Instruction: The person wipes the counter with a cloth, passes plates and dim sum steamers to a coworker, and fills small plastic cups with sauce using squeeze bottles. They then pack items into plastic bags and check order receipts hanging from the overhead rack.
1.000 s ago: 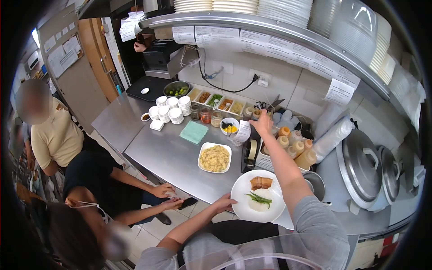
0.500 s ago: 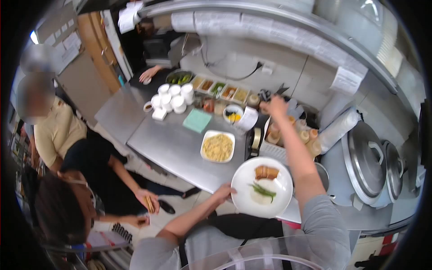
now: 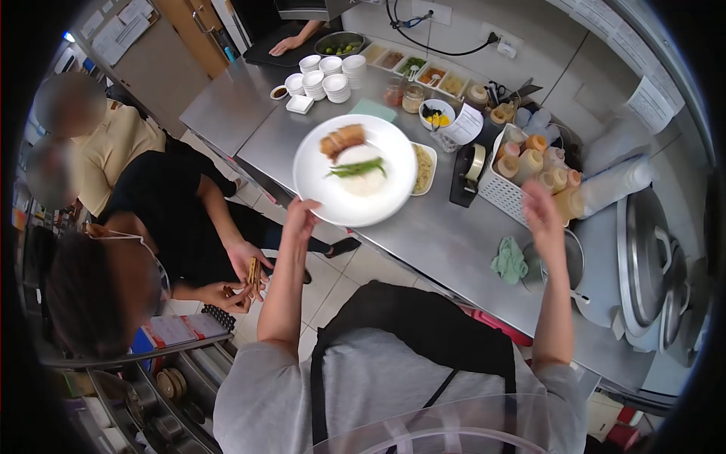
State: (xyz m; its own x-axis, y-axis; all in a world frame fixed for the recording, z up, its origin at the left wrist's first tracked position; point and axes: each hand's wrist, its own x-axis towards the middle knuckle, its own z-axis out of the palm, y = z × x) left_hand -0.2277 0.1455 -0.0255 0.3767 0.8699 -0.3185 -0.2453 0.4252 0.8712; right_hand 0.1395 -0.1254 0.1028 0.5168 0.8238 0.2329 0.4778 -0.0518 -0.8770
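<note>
My left hand (image 3: 302, 216) grips the near-left rim of a large white plate (image 3: 310, 174), holding it tilted above the counter's edge. Sliced browned meat (image 3: 342, 141), green beans (image 3: 357, 167) and a smooth white mound (image 3: 365, 184), which looks like rice, lie on it. Partly behind the plate is a square white dish of yellowish food (image 3: 424, 168). My right hand (image 3: 543, 216) is raised, fingers slightly apart and seemingly empty, by the near right corner of a white basket (image 3: 503, 197) of squeeze bottles. A crumpled green cloth (image 3: 510, 261) lies just below that hand.
Stacked white cups (image 3: 333, 78), condiment trays (image 3: 431, 76) and a tape dispenser (image 3: 467, 174) stand on the steel counter (image 3: 408, 246). Large lidded pots (image 3: 646, 257) are at the right. On the left, a person in black holds small brown sticks (image 3: 253, 271); another person's hand (image 3: 287, 45) rests at the far end.
My left hand has brought the plate left and farther over the counter. My right hand has drawn back from near the scissors behind the basket. The view has shifted.
</note>
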